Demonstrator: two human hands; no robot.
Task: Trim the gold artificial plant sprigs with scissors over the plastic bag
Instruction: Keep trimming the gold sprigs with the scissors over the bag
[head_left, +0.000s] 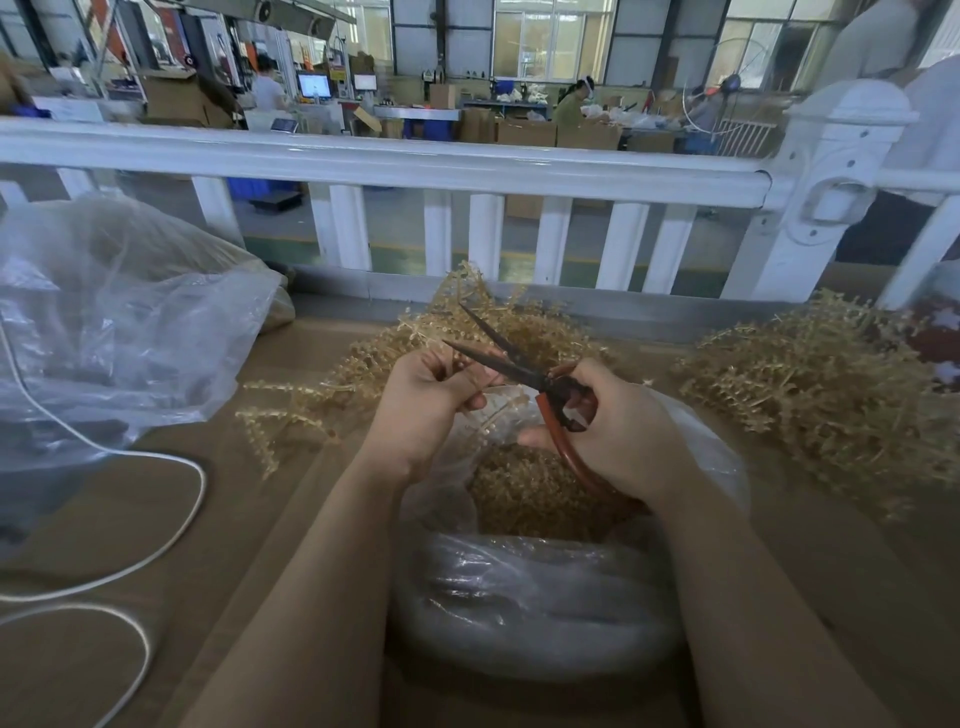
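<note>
Brown table (156, 519) carries a clear crumpled plastic bag (535, 613) of gold clippings beneath both hands, left hand (426, 410) pinching a gold artificial plant sprig (332, 389), right hand (623, 431) gripping red-handled dark-bladed scissors (524, 374) with blades parted beside the sprig.

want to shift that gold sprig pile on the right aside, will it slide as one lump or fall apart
The sprig pile probably moves as a loose, tangled clump, since its thin stems look interlocked. It is likely light and springy, being airy. Stray ends may snag or drop off on the table.
</note>
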